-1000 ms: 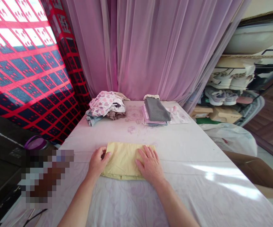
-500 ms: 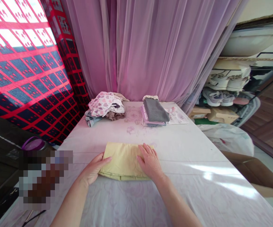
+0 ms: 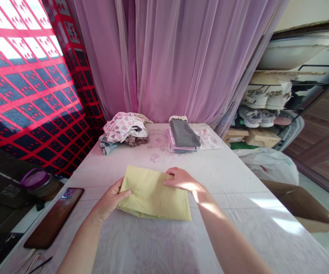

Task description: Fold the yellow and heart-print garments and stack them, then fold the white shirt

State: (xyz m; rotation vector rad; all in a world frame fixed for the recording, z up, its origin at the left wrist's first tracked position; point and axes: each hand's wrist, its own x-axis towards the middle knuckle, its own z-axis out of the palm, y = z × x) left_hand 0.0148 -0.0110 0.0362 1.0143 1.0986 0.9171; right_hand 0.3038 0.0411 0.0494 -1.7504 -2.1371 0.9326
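Observation:
A folded yellow cloth garment (image 3: 153, 196) lies on the covered table (image 3: 224, 182) in front of me. My left hand (image 3: 114, 194) grips its left edge, thumb on top and fingers beneath. At the far edge, toward the right, my right hand (image 3: 180, 178) pinches the cloth between thumb and fingers. The fabric is in several layers, which show along its near left edge. Beyond it stand a loose heap of clothes (image 3: 121, 131), with a heart-patterned piece on top, and a neat stack of folded clothes (image 3: 184, 133) topped by a dark grey piece.
A brown phone (image 3: 54, 219) rests at the table's left edge, near a purple-lidded jar (image 3: 38, 182). Pink curtains (image 3: 164, 61) hang behind. To the right are a shoe rack (image 3: 261, 101), a plastic bag (image 3: 269, 165) and an open cardboard box (image 3: 298, 205).
My right hand has gone from lying flat on the cloth's right side to pinching its far edge. The cloth's near right corner is now uncovered. My left hand keeps its hold.

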